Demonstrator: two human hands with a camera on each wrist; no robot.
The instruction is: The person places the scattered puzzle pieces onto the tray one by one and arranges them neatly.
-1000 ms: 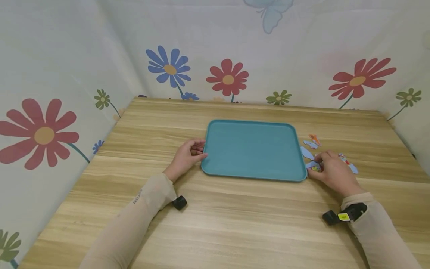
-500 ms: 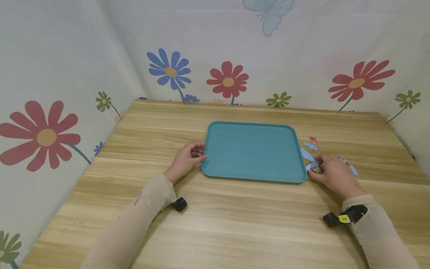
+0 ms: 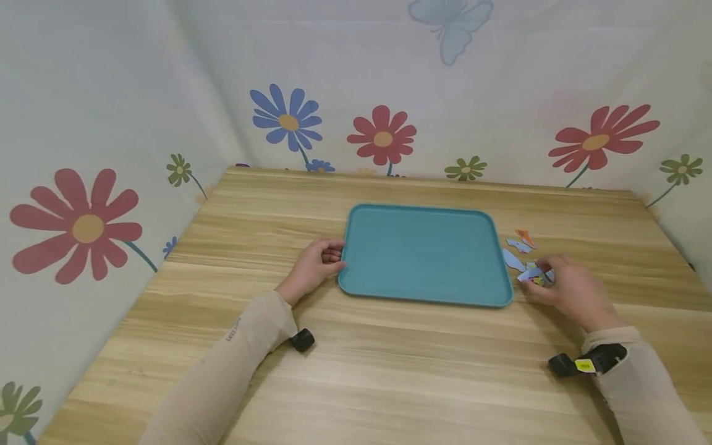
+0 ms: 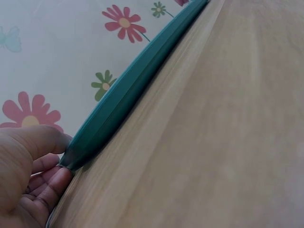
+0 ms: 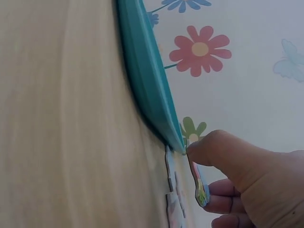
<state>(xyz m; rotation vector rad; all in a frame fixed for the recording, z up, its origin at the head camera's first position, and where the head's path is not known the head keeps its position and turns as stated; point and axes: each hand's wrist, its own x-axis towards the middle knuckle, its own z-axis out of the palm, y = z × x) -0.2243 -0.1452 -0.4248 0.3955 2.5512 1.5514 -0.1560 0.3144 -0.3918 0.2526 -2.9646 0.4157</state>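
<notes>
A teal rectangular tray (image 3: 423, 256) lies flat on the wooden table. My left hand (image 3: 313, 270) pinches its left rim, thumb on top and fingers at the edge, as the left wrist view shows. To the right of the tray, my right hand (image 3: 575, 290) pinches a thin jigsaw puzzle piece (image 5: 199, 185) between thumb and fingers, tilted and raised off the table. Beside that hand lie more flat pieces: a pale blue piece (image 3: 513, 260) close to the tray's right rim, an orange piece (image 3: 525, 237) and another bluish piece (image 3: 518, 246) behind. The right hand partly hides other pieces.
The wood-grain table (image 3: 389, 371) reaches back to a white cloth wall (image 3: 500, 80) printed with flowers and a butterfly. Cloth also hangs along the left and right sides. A black wrist camera (image 3: 303, 340) sits under the left sleeve, another (image 3: 563, 364) at the right wrist.
My right hand has shifted slightly right, away from the tray's corner, and the puzzle piece in its fingers has tilted up. My left hand stays at the tray's rim. The head view has shifted slightly.
</notes>
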